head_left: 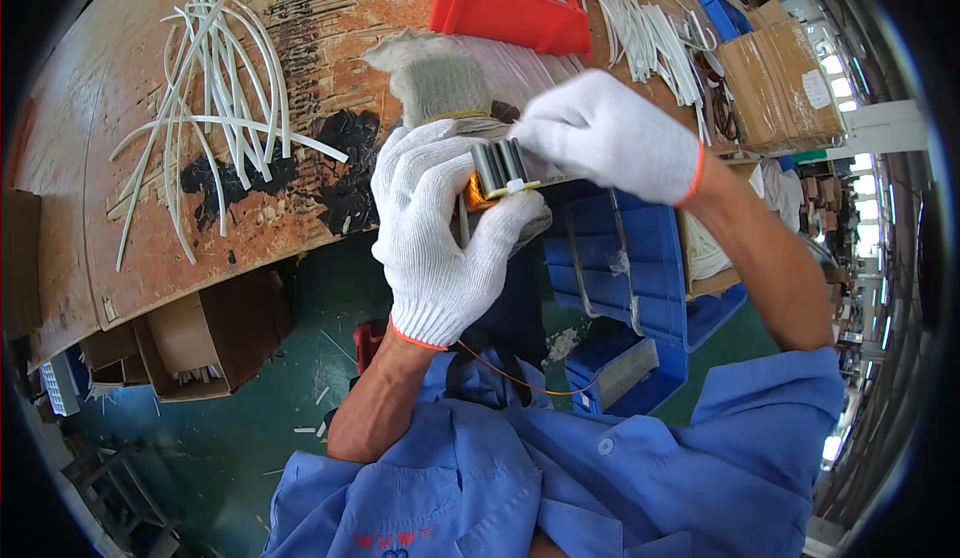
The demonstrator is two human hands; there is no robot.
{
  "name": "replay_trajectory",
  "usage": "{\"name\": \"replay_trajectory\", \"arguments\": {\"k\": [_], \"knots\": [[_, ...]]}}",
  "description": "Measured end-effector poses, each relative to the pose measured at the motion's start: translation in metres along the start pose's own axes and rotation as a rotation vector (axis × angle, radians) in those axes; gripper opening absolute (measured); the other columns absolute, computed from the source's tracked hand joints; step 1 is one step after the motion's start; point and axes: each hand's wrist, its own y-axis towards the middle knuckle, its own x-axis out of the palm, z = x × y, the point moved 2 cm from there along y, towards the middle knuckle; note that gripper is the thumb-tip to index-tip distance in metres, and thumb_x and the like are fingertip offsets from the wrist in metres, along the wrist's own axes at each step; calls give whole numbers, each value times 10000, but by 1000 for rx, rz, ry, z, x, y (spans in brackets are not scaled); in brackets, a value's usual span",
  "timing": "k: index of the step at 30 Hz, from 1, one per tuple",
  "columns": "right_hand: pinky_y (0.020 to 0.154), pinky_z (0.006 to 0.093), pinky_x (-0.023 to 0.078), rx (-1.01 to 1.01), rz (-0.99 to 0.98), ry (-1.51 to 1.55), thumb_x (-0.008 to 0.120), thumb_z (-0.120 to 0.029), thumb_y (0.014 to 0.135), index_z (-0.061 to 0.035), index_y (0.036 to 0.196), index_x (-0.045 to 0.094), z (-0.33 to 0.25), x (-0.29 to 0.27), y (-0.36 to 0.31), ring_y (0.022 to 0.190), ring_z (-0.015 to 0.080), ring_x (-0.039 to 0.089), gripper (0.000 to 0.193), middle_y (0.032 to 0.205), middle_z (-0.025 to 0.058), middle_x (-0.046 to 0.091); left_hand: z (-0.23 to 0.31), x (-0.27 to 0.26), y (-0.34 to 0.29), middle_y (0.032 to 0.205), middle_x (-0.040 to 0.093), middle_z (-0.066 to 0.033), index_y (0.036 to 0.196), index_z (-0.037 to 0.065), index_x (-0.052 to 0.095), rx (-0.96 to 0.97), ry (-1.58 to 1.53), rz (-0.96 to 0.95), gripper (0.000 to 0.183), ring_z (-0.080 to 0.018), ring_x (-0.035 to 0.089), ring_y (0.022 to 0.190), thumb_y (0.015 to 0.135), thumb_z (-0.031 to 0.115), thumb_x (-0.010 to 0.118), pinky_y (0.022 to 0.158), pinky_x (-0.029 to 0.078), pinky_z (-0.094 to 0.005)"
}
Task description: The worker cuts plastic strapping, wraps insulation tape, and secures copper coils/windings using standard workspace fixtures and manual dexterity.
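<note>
Both my hands wear white knitted gloves with orange cuffs. My left hand (435,228) is closed around a small wound coil part (500,166), which has dark grey rounded ridges, a pale yellow flange and copper winding along one side. At the far right end of this part, my right hand (610,138) is closed in a pinch against its upper edge; what the fingertips hold is hidden. A thin copper-coloured wire (520,388) runs from below my left wrist across the front of my blue shirt. Just beyond the hands lies a grey knitted cloth (440,88).
White flexible tubes (235,88) lie piled on the worn wooden table (110,148); more tubes (650,43) are at the far right. A red bin (510,8) stands at the back, beside a cardboard box (780,83). Blue crates (630,258) sit below the table edge.
</note>
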Motion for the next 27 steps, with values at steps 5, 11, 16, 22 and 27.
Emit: {"name": "replay_trajectory", "arguments": {"k": [5, 11, 16, 22, 27], "knots": [[641, 426, 590, -510, 259, -656, 771, -125, 906, -44, 1024, 746, -19, 39, -88, 750, 328, 729, 145, 903, 130, 712, -4, 1, 0, 1229, 732, -155, 1182, 29, 723, 28, 25, 11, 556, -422, 646, 1297, 770, 276, 1001, 1205, 432, -585], [538, 434, 556, -450, 196, -1114, 734, -203, 854, -16, 896, 767, -94, 96, -75, 649, 273, 716, 195, 851, 198, 718, -3, 4, -1, 1362, 685, -182, 1278, 14, 684, 154, 156, -26, 648, -410, 626, 1350, 790, 317, 983, 1182, 467, -544], [667, 469, 619, -787, -181, -861, 796, -233, 854, -49, 812, 803, -98, 33, 42, 782, 305, 787, 189, 839, 167, 785, 8, -8, -4, 1223, 734, -186, 1160, 1, 781, -138, 63, -15, 385, -373, 687, 1213, 863, 201, 922, 1078, 530, -454], [628, 355, 517, -41, -174, -245, 685, -221, 1064, 7, 844, 744, -13, -9, 43, 662, 96, 610, 322, 689, 40, 654, -2, -1, -1, 1248, 713, -183, 1210, 16, 718, 18, 6, -9, 504, -443, 612, 1303, 847, 264, 962, 1172, 445, -572], [763, 359, 556, -55, 91, -157, 644, -153, 1077, 42, 953, 746, -2, 22, -48, 791, 207, 707, 253, 813, 132, 726, -2, -2, -2, 1280, 729, -171, 1213, 26, 709, 19, -1, 8, 502, -438, 612, 1335, 828, 233, 956, 1197, 434, -571]]}}
